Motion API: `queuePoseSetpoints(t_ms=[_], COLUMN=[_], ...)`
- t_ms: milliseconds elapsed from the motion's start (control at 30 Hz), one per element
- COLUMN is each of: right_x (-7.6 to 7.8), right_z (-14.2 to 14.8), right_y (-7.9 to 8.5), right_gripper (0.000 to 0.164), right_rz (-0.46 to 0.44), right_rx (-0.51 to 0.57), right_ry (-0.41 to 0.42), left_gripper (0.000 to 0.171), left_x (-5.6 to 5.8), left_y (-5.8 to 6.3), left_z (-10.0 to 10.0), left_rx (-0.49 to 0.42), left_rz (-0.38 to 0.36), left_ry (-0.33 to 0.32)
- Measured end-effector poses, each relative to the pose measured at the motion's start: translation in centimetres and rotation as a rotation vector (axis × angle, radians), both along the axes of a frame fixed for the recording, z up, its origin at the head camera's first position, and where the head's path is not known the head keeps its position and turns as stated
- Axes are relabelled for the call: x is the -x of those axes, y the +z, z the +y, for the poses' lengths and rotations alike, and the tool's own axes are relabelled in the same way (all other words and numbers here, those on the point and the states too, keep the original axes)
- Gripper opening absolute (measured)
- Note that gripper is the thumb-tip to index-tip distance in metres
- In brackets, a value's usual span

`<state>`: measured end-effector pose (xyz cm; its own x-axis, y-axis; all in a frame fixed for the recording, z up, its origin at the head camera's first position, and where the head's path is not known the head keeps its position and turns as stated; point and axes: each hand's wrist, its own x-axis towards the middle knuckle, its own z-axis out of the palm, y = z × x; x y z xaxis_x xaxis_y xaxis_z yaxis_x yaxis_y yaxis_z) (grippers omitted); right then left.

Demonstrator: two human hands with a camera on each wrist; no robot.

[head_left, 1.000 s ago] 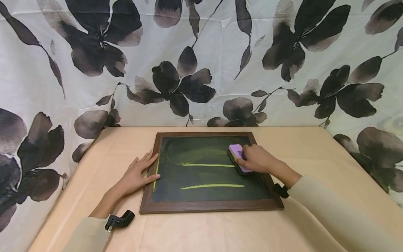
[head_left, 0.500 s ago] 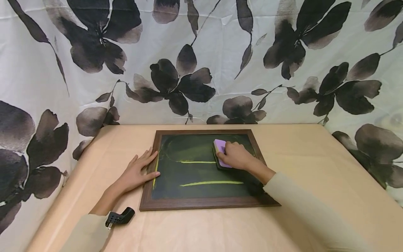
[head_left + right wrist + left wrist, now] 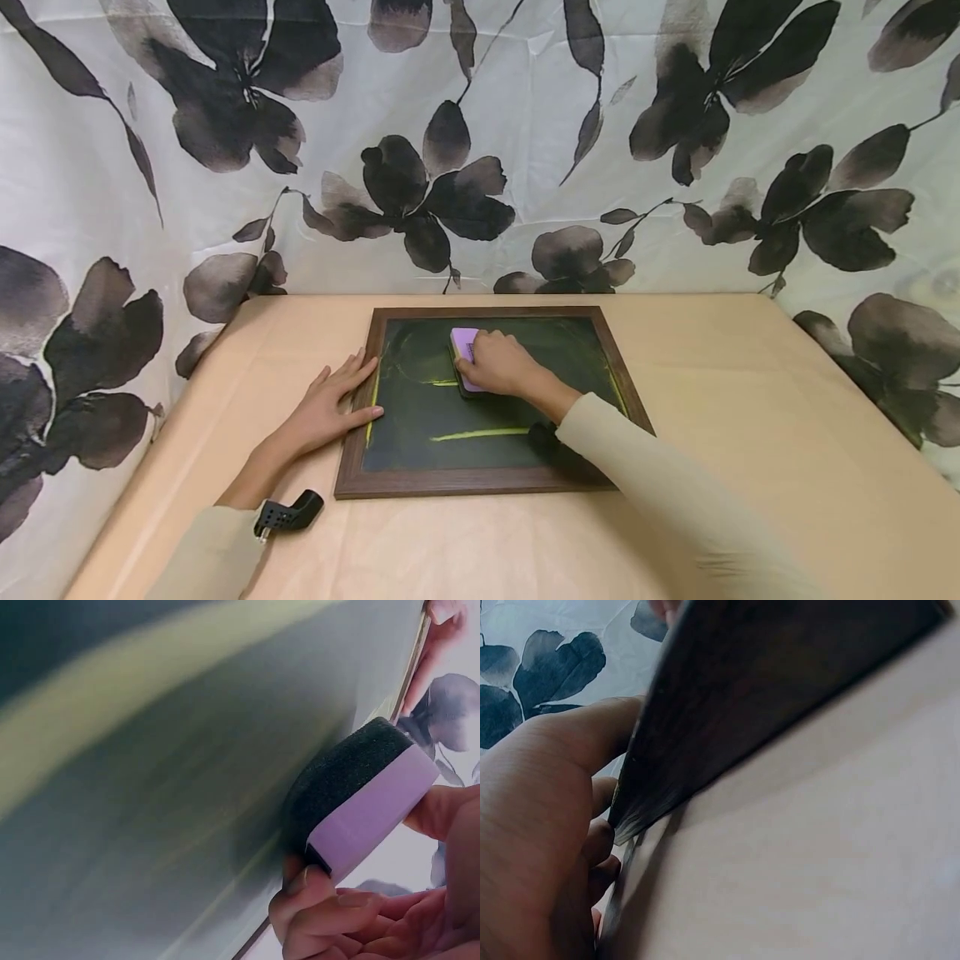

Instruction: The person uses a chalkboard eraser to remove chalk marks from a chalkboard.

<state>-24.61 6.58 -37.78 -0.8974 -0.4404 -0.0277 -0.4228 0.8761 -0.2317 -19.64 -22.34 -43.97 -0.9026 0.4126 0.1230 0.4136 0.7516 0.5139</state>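
Note:
A chalkboard (image 3: 420, 454) in a brown wooden frame lies on the table. Purple-backed with a dark felt pad, an eraser (image 3: 367, 802) is gripped between the thumb and fingers of my right hand (image 3: 501, 364), its pad against the board's upper middle. Left of the eraser shows a short stub of the upper yellow chalk line (image 3: 444, 383). A longer lower chalk line (image 3: 480, 434) runs beneath, its right part hidden by my right wrist. My left hand (image 3: 326, 408) rests on the left side of the frame, fingers spread and extended, thumb reaching onto the board.
The beige tabletop (image 3: 720, 375) extends around the board on every side. Behind it hangs a white curtain (image 3: 555, 108) with dark flowers. Faint yellow smears and chalk marks run along the board's left and right edges.
My right hand has swept the eraser leftward across the board, and the upper chalk line now shows only a short piece left of it. The left hand has stayed in place.

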Motion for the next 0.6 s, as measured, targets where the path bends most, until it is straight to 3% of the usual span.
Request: queuePoseSetpoints(t_ms=[600], right_x=[0.2], right_z=[-6.2], right_y=[0.1], right_gripper=[0.034], right_rz=[0.019], right_rx=[-0.007], right_ry=[0.084], left_gripper=[0.083], left_x=[0.0], left_y=[0.2], left_z=[-0.6], left_rx=[-0.024], left_rz=[-0.002], left_ry=[-0.025])
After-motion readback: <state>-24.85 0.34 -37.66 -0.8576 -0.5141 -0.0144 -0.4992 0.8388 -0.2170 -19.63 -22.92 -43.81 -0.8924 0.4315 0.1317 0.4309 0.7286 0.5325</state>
